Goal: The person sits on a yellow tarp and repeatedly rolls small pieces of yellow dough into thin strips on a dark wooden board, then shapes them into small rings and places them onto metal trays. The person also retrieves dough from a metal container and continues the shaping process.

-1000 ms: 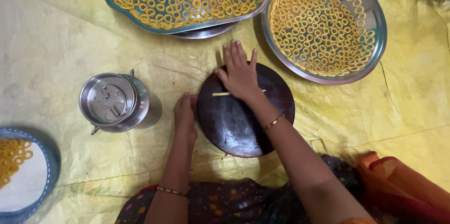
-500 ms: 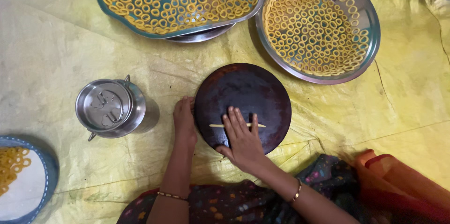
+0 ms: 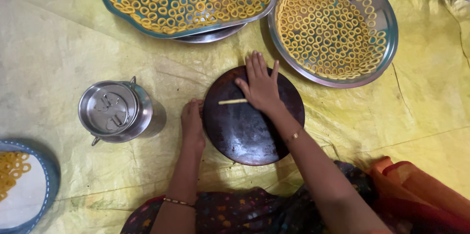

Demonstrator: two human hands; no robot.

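A dark round board (image 3: 245, 136) lies on the yellow sheet in front of me. My right hand (image 3: 261, 86) presses flat on its far part, fingers spread, over a thin yellow strip of dough (image 3: 231, 101) that sticks out to the left of the palm. My left hand (image 3: 192, 123) rests fingers down against the board's left edge, holding nothing.
A lidded steel pot (image 3: 115, 111) stands left of the board. Beyond it are a blue tray (image 3: 112, 11) and a round steel plate (image 3: 387, 28), both full of yellow dough rings. A blue-rimmed plate (image 3: 46, 192) with rings sits at the lower left.
My right hand slid back toward me over the board half a second ago, then forward again to the far part, rolling the dough strip. The left hand stayed put.
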